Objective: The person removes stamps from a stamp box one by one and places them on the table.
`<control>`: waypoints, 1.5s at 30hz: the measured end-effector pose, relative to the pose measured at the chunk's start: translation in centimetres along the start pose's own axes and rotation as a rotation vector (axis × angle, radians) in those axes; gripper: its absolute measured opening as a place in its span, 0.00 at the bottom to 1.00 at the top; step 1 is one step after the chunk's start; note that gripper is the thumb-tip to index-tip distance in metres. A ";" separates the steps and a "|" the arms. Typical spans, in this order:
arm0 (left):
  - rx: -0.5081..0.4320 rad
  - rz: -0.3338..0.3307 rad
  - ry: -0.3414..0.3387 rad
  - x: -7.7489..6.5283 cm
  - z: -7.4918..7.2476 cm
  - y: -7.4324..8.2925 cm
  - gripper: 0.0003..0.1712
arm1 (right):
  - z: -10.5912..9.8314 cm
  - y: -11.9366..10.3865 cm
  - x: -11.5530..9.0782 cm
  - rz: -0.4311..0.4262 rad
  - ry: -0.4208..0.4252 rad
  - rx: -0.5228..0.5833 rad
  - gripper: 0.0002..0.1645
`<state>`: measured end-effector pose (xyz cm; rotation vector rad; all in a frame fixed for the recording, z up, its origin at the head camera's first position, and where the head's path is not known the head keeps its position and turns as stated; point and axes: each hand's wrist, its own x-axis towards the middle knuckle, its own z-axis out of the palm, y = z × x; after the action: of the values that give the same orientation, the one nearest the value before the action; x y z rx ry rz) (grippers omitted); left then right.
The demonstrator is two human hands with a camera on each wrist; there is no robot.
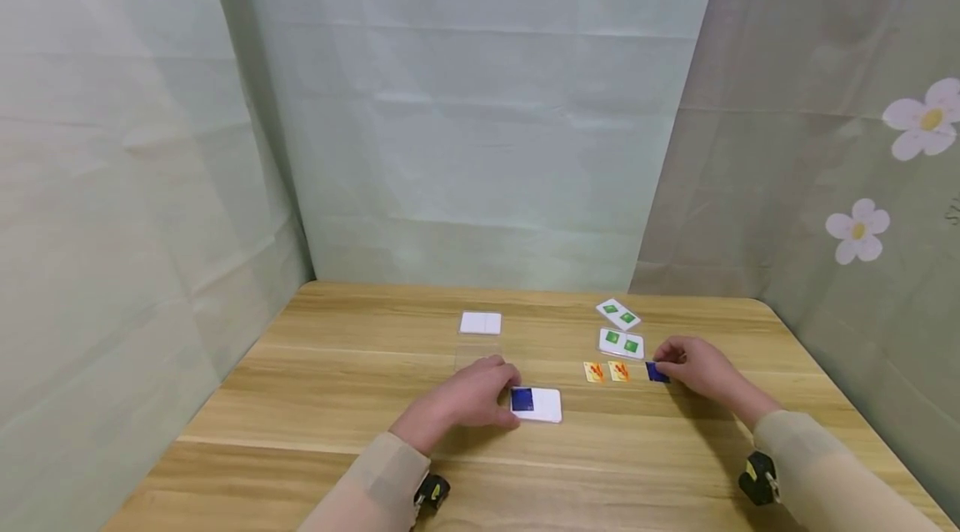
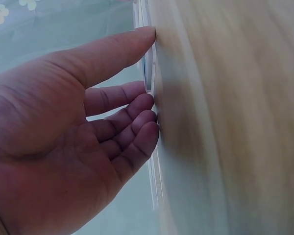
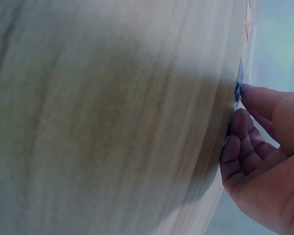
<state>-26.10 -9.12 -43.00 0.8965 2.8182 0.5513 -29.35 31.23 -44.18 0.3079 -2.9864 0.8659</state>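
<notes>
A white card point(image 1: 547, 405) with a dark blue square point(image 1: 522, 399) on its left half lies on the wooden table. My left hand point(image 1: 468, 395) holds this card by its left end, thumb at the near corner and index finger at the far one. Seen edge-on in the left wrist view, the card point(image 2: 148, 73) runs between thumb and index finger. Farther right, my right hand point(image 1: 699, 365) pinches a small dark blue square point(image 1: 657, 372) with thumb and fingertips, low at the tabletop. Part of that square is hidden under the fingers.
Two small orange-and-yellow squares point(image 1: 606, 372) lie left of my right hand. Behind them are two white cards with green squares point(image 1: 621, 343). A blank white card point(image 1: 481, 323) and a clear plastic piece point(image 1: 477, 350) lie beyond my left hand. Curtains point(image 1: 480, 140) surround the table.
</notes>
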 end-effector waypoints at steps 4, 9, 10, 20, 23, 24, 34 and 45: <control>-0.011 -0.007 -0.002 0.0 -0.1 0.0 0.29 | -0.1 -0.1 0.0 0.020 0.002 0.002 0.05; -0.013 -0.012 0.001 -0.1 -0.1 0.0 0.29 | -0.4 -0.9 -0.2 0.034 0.029 0.015 0.08; -0.013 -0.012 0.001 -0.1 -0.1 -0.1 0.29 | -0.5 -1.3 -0.3 0.032 0.039 0.014 0.08; -0.021 -0.020 0.002 -0.3 -0.2 -0.1 0.28 | 0.6 -5.9 -0.5 -0.089 0.055 0.088 0.08; -0.024 -0.020 0.001 -0.4 -0.2 -0.1 0.28 | 1.4 -7.1 -0.5 -0.135 0.034 0.134 0.07; -0.023 -0.019 0.002 -0.4 -0.2 -0.1 0.28 | 1.7 -7.4 -0.5 -0.148 0.026 0.146 0.08; -0.027 -0.013 0.000 -0.3 -0.2 -0.1 0.28 | 4.0 -11.5 -0.4 -0.184 -0.069 0.195 0.09; -0.024 -0.010 -0.002 -0.2 -0.1 -0.2 0.27 | 6.6 -14.3 0.3 -0.200 -0.139 0.204 0.09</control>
<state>-26.10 -9.43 -42.99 0.8772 2.8067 0.5813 -26.63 15.86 -42.26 0.6850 -2.9225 1.1702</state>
